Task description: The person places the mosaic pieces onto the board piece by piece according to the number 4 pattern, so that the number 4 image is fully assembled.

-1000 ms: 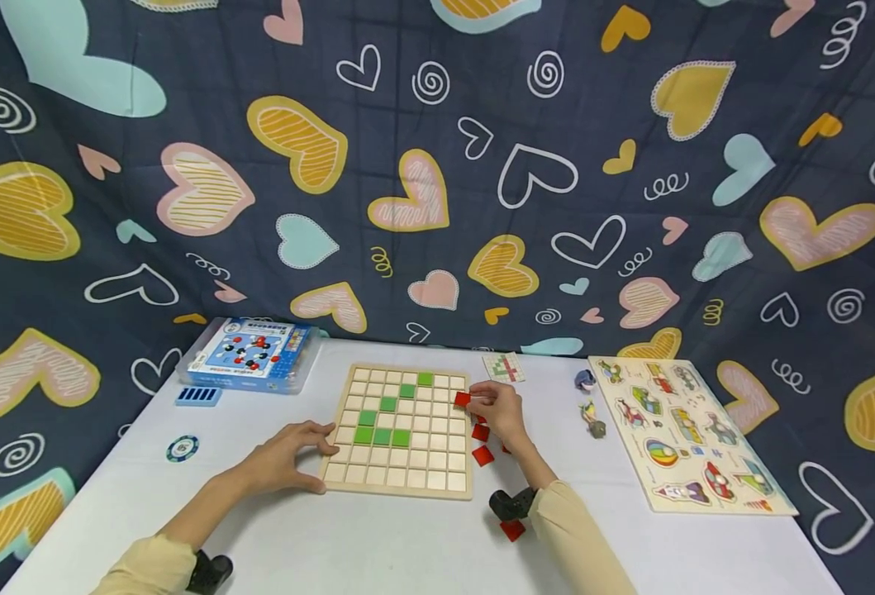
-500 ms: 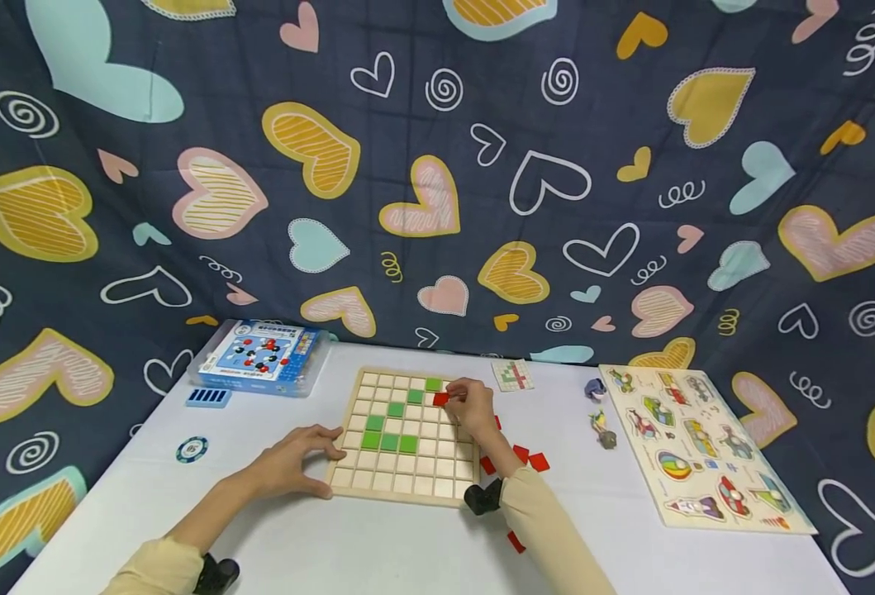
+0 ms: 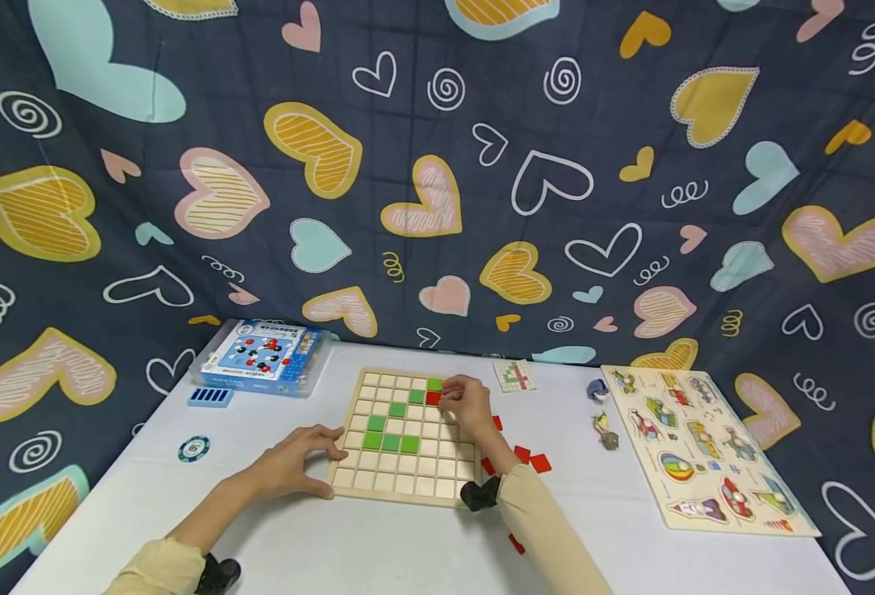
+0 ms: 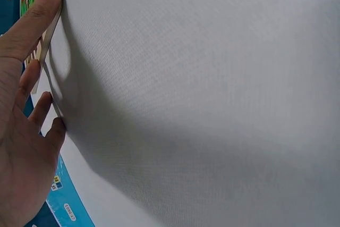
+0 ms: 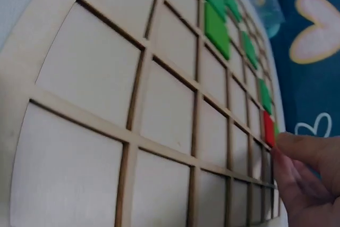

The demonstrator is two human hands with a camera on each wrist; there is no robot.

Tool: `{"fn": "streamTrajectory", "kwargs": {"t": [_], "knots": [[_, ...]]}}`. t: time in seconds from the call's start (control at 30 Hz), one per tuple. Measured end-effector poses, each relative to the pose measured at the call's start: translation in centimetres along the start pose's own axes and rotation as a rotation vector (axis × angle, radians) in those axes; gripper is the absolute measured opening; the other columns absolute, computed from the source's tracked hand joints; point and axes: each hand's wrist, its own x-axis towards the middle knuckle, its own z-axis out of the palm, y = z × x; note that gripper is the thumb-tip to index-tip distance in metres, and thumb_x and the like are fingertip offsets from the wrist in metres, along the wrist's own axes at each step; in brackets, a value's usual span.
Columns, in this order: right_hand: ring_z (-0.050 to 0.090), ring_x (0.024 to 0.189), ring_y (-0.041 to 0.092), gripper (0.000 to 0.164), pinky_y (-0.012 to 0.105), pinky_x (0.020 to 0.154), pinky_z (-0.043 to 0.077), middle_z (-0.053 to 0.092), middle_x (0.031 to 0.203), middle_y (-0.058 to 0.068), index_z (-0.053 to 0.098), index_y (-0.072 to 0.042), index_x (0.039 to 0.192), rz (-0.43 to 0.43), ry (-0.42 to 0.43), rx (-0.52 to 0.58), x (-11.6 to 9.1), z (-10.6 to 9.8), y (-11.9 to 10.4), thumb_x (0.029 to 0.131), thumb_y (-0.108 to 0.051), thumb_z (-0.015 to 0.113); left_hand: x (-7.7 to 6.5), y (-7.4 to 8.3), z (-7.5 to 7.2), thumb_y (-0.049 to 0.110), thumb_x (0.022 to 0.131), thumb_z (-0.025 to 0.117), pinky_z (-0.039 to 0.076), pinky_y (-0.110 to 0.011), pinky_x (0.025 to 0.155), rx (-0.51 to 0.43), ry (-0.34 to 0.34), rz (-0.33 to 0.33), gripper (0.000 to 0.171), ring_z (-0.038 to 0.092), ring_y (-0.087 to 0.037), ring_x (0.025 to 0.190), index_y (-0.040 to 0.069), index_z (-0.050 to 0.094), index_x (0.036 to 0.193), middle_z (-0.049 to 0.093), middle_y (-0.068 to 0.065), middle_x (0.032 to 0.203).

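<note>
My nearer right hand [image 3: 470,406] pinches red tile [image 3: 432,399], lying to its left; left hand [image 3: 286,464] spread against board [image 3: 400,497].

Navy cloth [image 3: 482,91] fills the upper frame, patterned with mustard, pink and pale blue hearts, plus white heart outlines, spirals and squiggles. The surface [image 3: 363,554] below is plain white. At lower centre, the grid board [image 3: 385,483] is pale wood, checked into cream squares; the green tiles [image 3: 372,440] come in two shades, one yellower, one cooler. The red tile [image 3: 433,398] is solid scarlet — as are the stray tiles [image 3: 540,463] right of centre. The small card [image 3: 515,376] repeats green and red on cream. At left, the box [image 3: 262,359] is blue and white with red-and-black balls, the chip [image 3: 194,449] dark teal and white. The puzzle board [image 3: 705,483], lower right, is cream with multicoloured pictures; the sleeves [image 3: 154,570] are pale yellow.
</note>
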Motion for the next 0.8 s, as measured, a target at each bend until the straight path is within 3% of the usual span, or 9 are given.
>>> {"fn": "streamTrajectory", "kwargs": {"t": [0.23,0.47,0.63,0.8], "knots": [[0.069,0.088,0.034,0.024,0.035,0.073,0.057,0.069,0.096,0.022,0.066,0.010,0.103,0.056,-0.027,0.065,-1.0,-3.9,1.5,0.079,0.011,0.069,0.0,-0.1,-0.1,0.036,0.064,0.085,0.036,-0.075,0.086,0.001,-0.001,0.006,0.044,0.040,-0.044,0.125,0.024,0.070,0.103,0.048,-0.012,0.142],[0.065,0.087,0.023,0.029,0.035,0.081,0.055,0.070,0.101,0.013,0.067,0.001,0.106,0.177,-0.113,-0.068,-2.2,-8.1,3.7,0.078,0.009,0.071,-0.2,-0.3,-0.4,0.036,0.064,0.085,0.037,-0.072,0.087,0.014,0.006,0.008,0.043,0.041,-0.043,0.124,0.023,0.069,0.102,0.048,-0.012,0.142],[0.060,0.082,0.019,0.028,0.027,0.075,0.053,0.070,0.101,0.012,0.067,0.002,0.107,0.147,-0.216,-0.094,-2.6,-9.0,4.8,0.079,0.008,0.071,-0.1,-0.1,-0.3,0.036,0.064,0.086,0.036,-0.075,0.084,0.002,0.004,0.011,0.044,0.041,-0.044,0.124,0.023,0.070,0.103,0.048,-0.013,0.142],[0.056,0.076,0.017,0.026,0.020,0.065,0.048,0.070,0.097,0.011,0.068,0.001,0.104,0.114,-0.209,-0.092,-2.9,-9.0,5.5,0.079,0.007,0.071,0.2,-0.1,-0.1,0.036,0.064,0.085,0.037,-0.074,0.085,-0.002,-0.003,0.025,0.044,0.041,-0.044,0.124,0.023,0.070,0.103,0.048,-0.014,0.142]]}}
